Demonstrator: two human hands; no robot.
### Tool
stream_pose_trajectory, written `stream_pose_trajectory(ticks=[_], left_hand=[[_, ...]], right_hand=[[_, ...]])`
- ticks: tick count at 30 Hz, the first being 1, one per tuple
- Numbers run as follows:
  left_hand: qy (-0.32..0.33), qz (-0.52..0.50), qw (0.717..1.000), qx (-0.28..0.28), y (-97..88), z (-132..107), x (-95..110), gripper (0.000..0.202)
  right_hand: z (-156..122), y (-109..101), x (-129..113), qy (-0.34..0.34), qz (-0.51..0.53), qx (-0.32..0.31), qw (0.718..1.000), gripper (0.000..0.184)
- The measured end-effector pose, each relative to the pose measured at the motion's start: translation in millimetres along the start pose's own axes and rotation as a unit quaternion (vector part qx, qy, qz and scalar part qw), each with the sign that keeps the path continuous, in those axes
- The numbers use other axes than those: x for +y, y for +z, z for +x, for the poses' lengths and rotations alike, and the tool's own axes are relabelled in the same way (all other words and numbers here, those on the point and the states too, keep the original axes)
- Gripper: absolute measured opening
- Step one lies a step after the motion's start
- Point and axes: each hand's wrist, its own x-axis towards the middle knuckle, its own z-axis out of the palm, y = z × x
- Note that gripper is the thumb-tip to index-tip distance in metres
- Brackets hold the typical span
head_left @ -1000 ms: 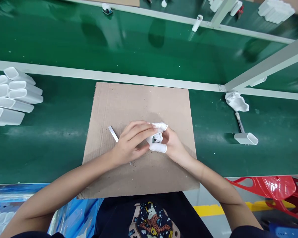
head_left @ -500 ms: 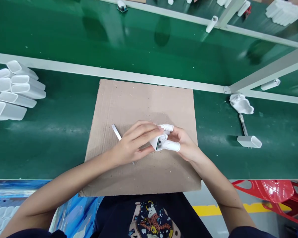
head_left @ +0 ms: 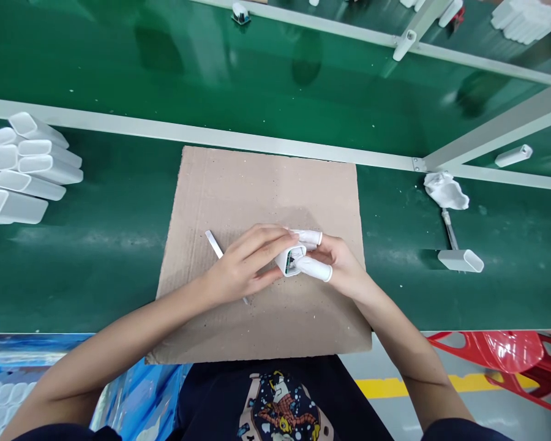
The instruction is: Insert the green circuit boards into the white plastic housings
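Observation:
My left hand [head_left: 243, 263] is closed around a white plastic housing [head_left: 281, 262], a short tube whose open end faces right, over the cardboard. Just inside the opening shows the edge of a green circuit board [head_left: 288, 262]. White finger cots cover the thumb and fingertips of my right hand [head_left: 342, 263]. Its thumb presses at the mouth of the housing, while a covered finger lies along the far side. The thumb partly hides the opening. A thin white stick [head_left: 213, 244] lies on the cardboard, partly beneath my left hand.
The cardboard sheet [head_left: 266, 190] lies on a green table [head_left: 119, 257]. White empty housings [head_left: 32, 174] are stacked at left. At right are a crumpled white piece [head_left: 445, 191], a metal-shafted tool [head_left: 450, 229] and another housing [head_left: 459, 261]. A white frame rail [head_left: 257, 142] runs behind; a red stool [head_left: 509, 352] stands below right.
The housing has turned and shifted slightly left and up, so its open end shows more. My right thumb has moved a little with it. Both hands keep their hold.

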Motion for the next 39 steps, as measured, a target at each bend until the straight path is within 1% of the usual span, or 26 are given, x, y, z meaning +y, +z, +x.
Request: stream_pose_trajectory(ticks=[4,8,10,12,14,18,23,27,29,30,33,34,35,37,39], left_hand=[[0.004,0.027,0.999,-0.016,1.7,-4.3,-4.4,0.052],[-0.010,0.035,0.999,-0.015,2.2,-3.1,-3.8,0.051],[-0.016,0.031,0.999,-0.011,1.8,-1.2,-2.2,0.050],[-0.014,0.033,0.999,-0.009,1.3,-0.2,-1.3,0.049],[-0.005,0.043,0.999,-0.020,1.1,-0.4,-1.7,0.051],[0.014,0.057,0.997,-0.044,2.3,-2.5,-4.4,0.053],[-0.002,0.056,0.998,-0.023,3.7,-3.6,-5.7,0.051],[0.006,0.066,0.998,-0.003,5.5,-4.4,-4.9,0.050],[0.005,0.060,0.998,0.003,6.4,-4.2,-3.1,0.050],[-0.006,0.052,0.999,-0.001,6.6,-3.7,-1.8,0.050],[-0.071,0.006,0.997,-0.030,6.3,-1.4,3.3,0.043],[-0.086,-0.015,0.996,-0.035,6.0,-0.7,5.1,0.040],[-0.095,-0.039,0.994,-0.032,5.6,-0.2,6.9,0.036],[-0.123,-0.085,0.989,-0.003,4.9,-0.3,10.3,0.032],[-0.182,-0.121,0.975,0.028,4.8,-1.5,13.6,0.035]], right_hand=[[2.3,4.1,3.3,-0.026,-0.025,0.011,0.999,0.039],[2.8,4.8,4.5,-0.036,-0.037,0.028,0.998,0.036],[2.1,3.5,1.8,-0.048,-0.036,0.021,0.998,0.035],[1.5,1.9,-1.7,-0.056,-0.031,-0.005,0.998,0.037],[1.8,0.9,-3.7,-0.058,-0.027,-0.022,0.998,0.037],[5.1,0.8,0.3,-0.039,-0.016,-0.001,0.999,0.035],[8.4,3.0,7.3,-0.008,0.000,0.012,1.000,0.043],[7.8,8.7,8.9,-0.031,-0.023,0.037,0.999,0.038],[7.0,9.5,8.6,-0.039,-0.042,0.040,0.998,0.036],[6.7,8.6,8.0,-0.041,-0.055,0.033,0.997,0.035],[4.7,1.9,3.7,-0.053,-0.120,-0.001,0.991,0.032],[3.4,-0.6,1.7,-0.063,-0.147,-0.006,0.987,0.030],[1.7,-2.4,-0.3,-0.078,-0.176,0.003,0.981,0.029],[-2.8,-3.0,-3.9,-0.131,-0.233,0.070,0.961,0.027],[-7.9,1.2,-5.8,-0.210,-0.286,0.149,0.923,0.021]])
